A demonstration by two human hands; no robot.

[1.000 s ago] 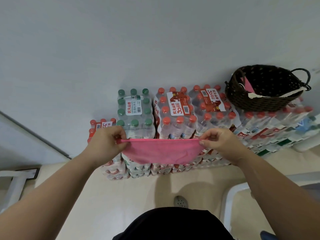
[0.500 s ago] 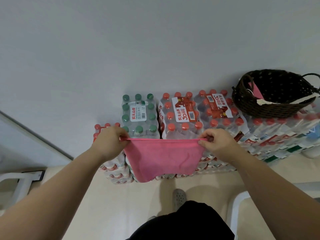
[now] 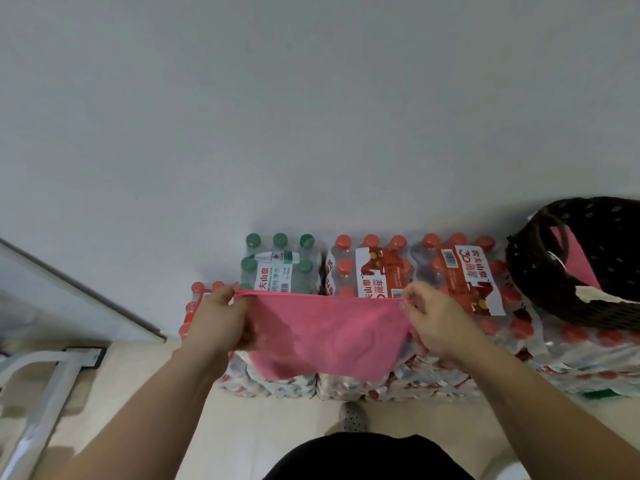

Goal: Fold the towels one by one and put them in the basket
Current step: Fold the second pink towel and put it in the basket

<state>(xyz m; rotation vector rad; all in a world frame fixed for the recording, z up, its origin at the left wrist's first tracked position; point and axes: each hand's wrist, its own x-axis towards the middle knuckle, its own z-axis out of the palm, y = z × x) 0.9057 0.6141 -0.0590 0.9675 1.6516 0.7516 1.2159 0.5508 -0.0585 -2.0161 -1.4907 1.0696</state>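
Black clothing [image 3: 363,459] fills the bottom edge, with a dotted shoe [image 3: 352,417] on the pale floor [image 3: 277,420] just beyond it. Both bare forearms reach forward from there. The left grip [image 3: 221,320] pinches one upper corner of the pink towel [image 3: 325,337] between thumb and curled fingers. The right grip [image 3: 433,323] pinches the other upper corner the same way. The towel's top edge is stretched taut between them, and the rest hangs in the air in front of the stacked packs of bottled water [image 3: 374,268]. At the far left stands a white metal frame [image 3: 45,393]. On top of the packs at the right sits the dark woven basket [image 3: 561,303], with another pink towel [image 3: 575,261] lying inside against its wall. Behind everything rises a plain grey wall [image 3: 311,116].
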